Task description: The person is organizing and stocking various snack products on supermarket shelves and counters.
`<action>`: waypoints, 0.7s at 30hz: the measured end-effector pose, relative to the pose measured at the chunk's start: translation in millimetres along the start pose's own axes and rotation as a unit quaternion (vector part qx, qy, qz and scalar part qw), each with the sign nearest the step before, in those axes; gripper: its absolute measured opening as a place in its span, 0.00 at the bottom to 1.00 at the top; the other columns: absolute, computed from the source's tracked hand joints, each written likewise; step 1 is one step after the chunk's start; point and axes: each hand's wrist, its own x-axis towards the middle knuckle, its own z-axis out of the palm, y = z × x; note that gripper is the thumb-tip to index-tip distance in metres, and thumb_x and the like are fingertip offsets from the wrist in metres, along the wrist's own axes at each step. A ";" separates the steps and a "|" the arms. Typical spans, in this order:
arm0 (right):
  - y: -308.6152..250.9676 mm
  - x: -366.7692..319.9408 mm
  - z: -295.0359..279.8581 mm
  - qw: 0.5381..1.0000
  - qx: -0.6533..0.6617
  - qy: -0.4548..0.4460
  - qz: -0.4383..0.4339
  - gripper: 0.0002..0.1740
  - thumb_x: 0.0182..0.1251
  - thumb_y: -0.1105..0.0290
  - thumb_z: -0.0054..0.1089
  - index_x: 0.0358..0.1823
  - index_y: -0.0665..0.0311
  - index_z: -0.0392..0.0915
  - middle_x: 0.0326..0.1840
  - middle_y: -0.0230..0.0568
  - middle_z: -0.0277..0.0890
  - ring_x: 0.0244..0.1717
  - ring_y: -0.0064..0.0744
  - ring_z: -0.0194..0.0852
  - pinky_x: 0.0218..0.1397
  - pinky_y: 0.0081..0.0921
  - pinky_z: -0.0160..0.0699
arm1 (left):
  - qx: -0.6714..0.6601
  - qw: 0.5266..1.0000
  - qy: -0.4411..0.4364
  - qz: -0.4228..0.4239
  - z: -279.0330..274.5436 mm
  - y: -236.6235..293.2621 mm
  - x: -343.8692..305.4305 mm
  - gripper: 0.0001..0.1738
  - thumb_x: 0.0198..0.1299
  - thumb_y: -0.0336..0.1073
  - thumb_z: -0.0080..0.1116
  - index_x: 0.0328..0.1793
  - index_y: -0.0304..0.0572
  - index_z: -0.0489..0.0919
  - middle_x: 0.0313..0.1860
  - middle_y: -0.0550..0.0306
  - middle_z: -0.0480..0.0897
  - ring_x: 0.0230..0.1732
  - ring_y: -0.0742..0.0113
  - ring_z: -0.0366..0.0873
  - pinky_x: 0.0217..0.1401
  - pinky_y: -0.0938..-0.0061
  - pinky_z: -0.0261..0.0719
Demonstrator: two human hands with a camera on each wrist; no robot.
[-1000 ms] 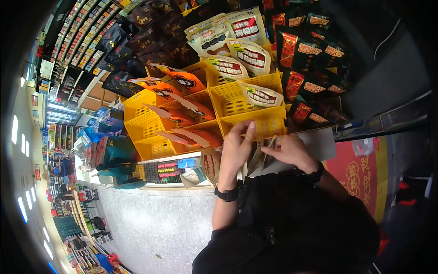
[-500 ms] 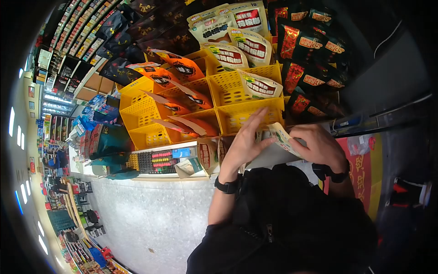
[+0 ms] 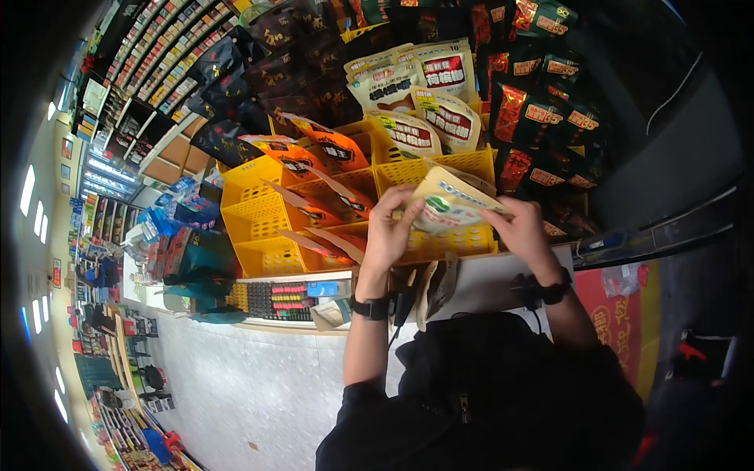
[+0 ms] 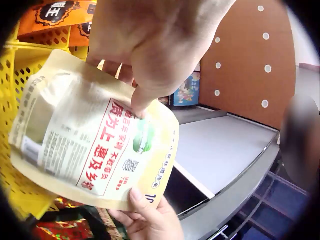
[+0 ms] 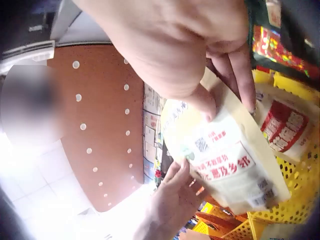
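Observation:
Both hands hold a cream-coloured snack pouch [image 3: 452, 202] over the front compartment of a yellow perforated basket [image 3: 463, 242]. My left hand [image 3: 389, 228] pinches one end of its top edge between thumb and fingers. At the opposite end, my right hand [image 3: 525, 231] pinches the corner. In the left wrist view the pouch [image 4: 75, 125] shows its printed back, with red characters, a green picture and a square code. The right wrist view shows both thumbs on this printed side of the pouch [image 5: 225, 145]. Similar pouches [image 3: 448, 122] stand upright in the compartments behind.
Orange pouches [image 3: 334, 145] fill compartments at the left, dark green and red ones [image 3: 542, 118] at the right. More pouches [image 3: 436, 290] stand below the basket, near the person's body. A white counter [image 4: 215, 145] and a brown panel [image 4: 245, 55] lie beside the basket.
The right hand has raised the pouch from below the basket's front edge to above the compartment. The left hand, open beside it half a second ago, now grips its other end.

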 end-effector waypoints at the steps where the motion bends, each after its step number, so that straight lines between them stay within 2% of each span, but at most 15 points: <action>1: -0.8 6.6 12.1 0.998 0.001 0.047 -0.041 0.10 0.64 0.71 0.68 0.39 0.73 0.82 0.32 0.53 0.82 0.31 0.48 0.86 0.33 0.32 0.80 | 0.028 0.999 0.012 -0.021 -0.3 4.0 5.2 0.17 0.69 0.33 0.61 0.61 0.33 0.80 0.55 0.43 0.83 0.57 0.57 0.81 0.60 0.70 0.76; 2: -1.4 12.9 19.9 0.998 0.005 0.050 -0.039 0.10 0.64 0.71 0.68 0.39 0.73 0.82 0.32 0.53 0.82 0.31 0.48 0.86 0.33 0.32 0.80 | 0.054 0.997 0.025 -0.043 1.0 8.0 9.3 0.19 0.71 0.33 0.59 0.64 0.32 0.77 0.55 0.41 0.83 0.58 0.55 0.82 0.61 0.68 0.76; 4: -2.5 24.6 29.1 0.993 0.001 0.085 -0.087 0.09 0.65 0.72 0.67 0.40 0.72 0.83 0.33 0.54 0.82 0.32 0.52 0.84 0.33 0.34 0.80 | 0.054 0.997 0.034 -0.045 6.1 1.9 13.1 0.21 0.72 0.34 0.58 0.67 0.31 0.74 0.54 0.40 0.83 0.57 0.55 0.82 0.60 0.68 0.77; 6: -7.7 29.3 26.5 0.992 -0.033 0.079 -0.088 0.08 0.66 0.72 0.66 0.40 0.70 0.83 0.33 0.53 0.82 0.33 0.53 0.83 0.34 0.36 0.80 | 0.050 0.996 0.047 -0.052 8.3 -10.7 13.7 0.23 0.73 0.34 0.56 0.69 0.30 0.72 0.54 0.40 0.84 0.55 0.55 0.82 0.59 0.68 0.77; 8: -11.2 32.4 26.7 0.987 -0.025 0.101 -0.126 0.07 0.65 0.72 0.66 0.40 0.69 0.83 0.35 0.53 0.83 0.34 0.53 0.83 0.35 0.36 0.81 | -0.035 0.994 0.051 -0.085 8.9 -26.5 13.9 0.24 0.73 0.35 0.56 0.69 0.27 0.71 0.53 0.40 0.84 0.53 0.55 0.83 0.58 0.69 0.77; 10: -7.8 36.7 31.0 0.984 -0.038 0.104 -0.138 0.07 0.65 0.72 0.65 0.40 0.69 0.84 0.35 0.52 0.83 0.35 0.53 0.83 0.36 0.37 0.81 | -0.061 0.993 0.054 -0.087 8.0 -25.7 16.1 0.24 0.73 0.35 0.56 0.70 0.28 0.71 0.53 0.40 0.84 0.53 0.57 0.83 0.57 0.70 0.77; 12: -1.7 36.7 36.9 0.982 -0.052 0.107 -0.149 0.07 0.65 0.71 0.65 0.40 0.68 0.84 0.36 0.51 0.83 0.36 0.53 0.83 0.37 0.38 0.82 | -0.031 0.992 0.054 -0.112 10.3 -37.7 16.8 0.25 0.73 0.34 0.55 0.71 0.26 0.69 0.54 0.38 0.84 0.56 0.56 0.83 0.58 0.70 0.77; 13: 3.4 37.2 42.1 0.983 -0.075 0.092 -0.138 0.07 0.66 0.71 0.64 0.41 0.67 0.84 0.37 0.51 0.84 0.37 0.53 0.83 0.38 0.39 0.82 | -0.013 0.993 0.060 -0.102 13.5 -47.4 16.6 0.27 0.72 0.36 0.57 0.71 0.26 0.69 0.56 0.35 0.83 0.57 0.51 0.83 0.59 0.66 0.78; 14: 8.7 37.6 47.2 0.984 -0.097 0.079 -0.128 0.07 0.66 0.71 0.63 0.41 0.66 0.84 0.37 0.50 0.84 0.38 0.53 0.83 0.40 0.40 0.82 | -0.014 0.993 0.060 -0.102 15.2 -55.3 11.9 0.27 0.72 0.36 0.57 0.71 0.26 0.69 0.56 0.35 0.83 0.57 0.51 0.83 0.59 0.66 0.78; 16: 16.3 33.9 48.9 0.985 -0.128 0.056 -0.105 0.08 0.65 0.70 0.66 0.43 0.66 0.85 0.39 0.53 0.84 0.39 0.54 0.84 0.41 0.40 0.83 | 0.164 0.968 0.006 -0.188 16.4 -51.0 0.2 0.32 0.70 0.41 0.59 0.73 0.27 0.67 0.56 0.32 0.83 0.59 0.43 0.82 0.60 0.60 0.78; 17: 19.3 31.7 49.5 0.985 -0.132 0.065 -0.096 0.09 0.65 0.70 0.66 0.43 0.65 0.85 0.39 0.53 0.84 0.39 0.55 0.84 0.42 0.40 0.83 | 0.170 0.973 0.042 -0.154 20.1 -48.6 -9.1 0.28 0.67 0.44 0.62 0.66 0.32 0.76 0.50 0.34 0.85 0.53 0.42 0.84 0.56 0.58 0.80; 18: 21.3 28.5 49.9 0.984 -0.135 0.075 -0.085 0.09 0.64 0.70 0.66 0.43 0.64 0.85 0.39 0.53 0.84 0.40 0.55 0.84 0.42 0.40 0.84 | 0.171 0.972 0.041 -0.157 16.3 -36.5 -14.0 0.28 0.67 0.44 0.62 0.66 0.32 0.76 0.50 0.34 0.85 0.53 0.42 0.84 0.56 0.58 0.80; 19: 24.3 27.1 48.7 0.984 -0.146 0.073 -0.074 0.11 0.64 0.72 0.67 0.47 0.64 0.84 0.42 0.53 0.85 0.43 0.54 0.85 0.46 0.39 0.84 | 0.189 0.966 -0.001 -0.176 11.8 -18.7 -18.4 0.23 0.66 0.43 0.64 0.60 0.34 0.80 0.46 0.37 0.85 0.50 0.45 0.85 0.54 0.59 0.81; 20: 23.6 25.3 47.3 0.984 -0.146 0.071 -0.069 0.11 0.64 0.72 0.67 0.47 0.64 0.84 0.42 0.53 0.85 0.43 0.54 0.85 0.46 0.39 0.84 | 0.205 0.958 -0.044 -0.194 9.6 -0.3 -23.0 0.19 0.65 0.43 0.65 0.53 0.35 0.84 0.43 0.39 0.86 0.47 0.48 0.86 0.52 0.60 0.81; 21: 20.8 25.2 44.2 0.985 -0.142 0.070 -0.072 0.13 0.63 0.73 0.67 0.49 0.64 0.83 0.45 0.53 0.85 0.45 0.53 0.85 0.47 0.39 0.83 | 0.198 0.962 -0.034 -0.186 11.0 16.9 -28.0 0.14 0.63 0.43 0.67 0.40 0.38 0.87 0.38 0.43 0.85 0.41 0.51 0.86 0.47 0.61 0.82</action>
